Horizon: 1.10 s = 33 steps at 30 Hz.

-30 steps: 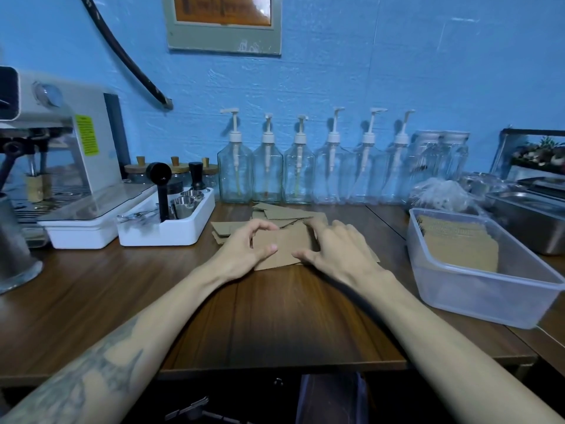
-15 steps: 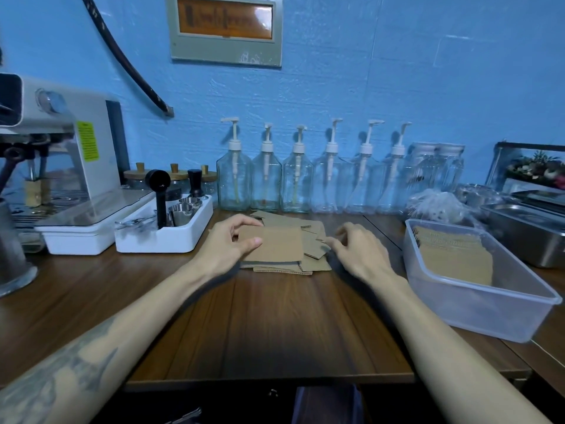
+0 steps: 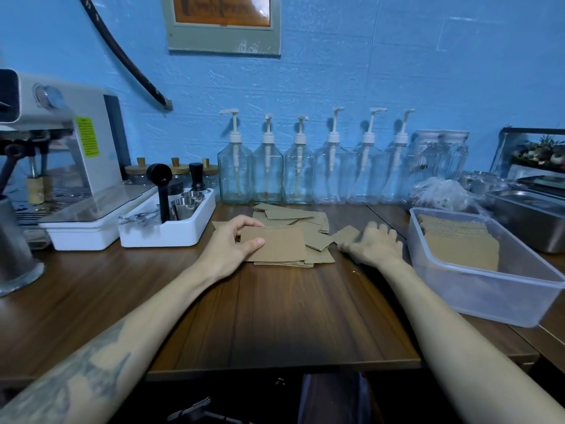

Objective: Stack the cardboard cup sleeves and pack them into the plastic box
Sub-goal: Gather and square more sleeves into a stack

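Several flat brown cardboard cup sleeves point(image 3: 293, 218) lie loosely piled on the wooden counter in front of the bottles. My left hand point(image 3: 232, 243) grips the left end of a small stack of sleeves point(image 3: 281, 244), thumb on top. My right hand point(image 3: 373, 244) rests on the counter at the pile's right side, fingers curled over the edge of one loose sleeve point(image 3: 347, 234). A clear plastic box point(image 3: 477, 292) stands at the right with a stack of sleeves point(image 3: 458, 243) leaning inside it.
A white tool tray point(image 3: 171, 228) and an espresso machine point(image 3: 61, 166) sit at the left. Pump bottles point(image 3: 299, 172) line the blue wall. Steel pans point(image 3: 529, 215) stand behind the box. A metal cup point(image 3: 15, 255) is at the far left.
Both hands were together on the stack; now my left hand holds it alone. My right hand has moved right to a loose sleeve near the box.
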Motion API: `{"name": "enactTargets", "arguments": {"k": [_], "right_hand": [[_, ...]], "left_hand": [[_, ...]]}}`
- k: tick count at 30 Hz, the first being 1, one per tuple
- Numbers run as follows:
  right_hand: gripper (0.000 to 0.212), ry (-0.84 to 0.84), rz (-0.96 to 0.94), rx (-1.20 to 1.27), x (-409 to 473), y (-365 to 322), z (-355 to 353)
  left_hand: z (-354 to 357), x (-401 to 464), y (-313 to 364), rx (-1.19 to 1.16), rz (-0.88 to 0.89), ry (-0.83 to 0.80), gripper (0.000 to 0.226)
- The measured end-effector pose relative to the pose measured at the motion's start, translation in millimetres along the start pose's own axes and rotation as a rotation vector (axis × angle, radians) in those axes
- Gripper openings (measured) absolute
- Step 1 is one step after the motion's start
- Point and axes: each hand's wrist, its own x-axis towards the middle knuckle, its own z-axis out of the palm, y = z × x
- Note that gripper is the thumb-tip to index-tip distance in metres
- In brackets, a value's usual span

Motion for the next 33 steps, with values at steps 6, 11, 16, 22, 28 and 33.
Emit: {"name": "enactTargets", "arguments": {"k": [6, 11, 16, 22, 28, 33], "right_hand": [[0.044, 0.157, -0.078, 0.398, -2.0, -2.4, -12.5], [0.016, 0.046, -0.230, 0.961, -14.9, -28.2, -15.2], [0.051, -0.204, -0.432, 1.155, -31.6, -45.5, -10.4], [0.065, -0.010, -0.409, 0.709, -34.8, -48.9, 6.0], [0.051, 0.128, -0.381, 0.234, -38.3, -47.4, 13.3], [0.049, 0.182, -0.465, 0.140, -46.1, -49.0, 11.6]], "left_hand": [[-0.7, 0.7, -0.4, -0.007, -0.032, -0.017, 0.024], [-0.6, 1.7, -2.8, 0.032, -0.034, -0.032, 0.026], [-0.5, 3.1, -5.1, 0.028, -0.043, -0.048, 0.026], [2.0, 3.7, -7.4, -0.011, -0.022, -0.095, 0.018], [5.1, -0.9, 0.6, -0.088, -0.062, -0.155, 0.029], [5.4, -1.6, 1.5, -0.009, -0.010, -0.169, 0.025]]}}
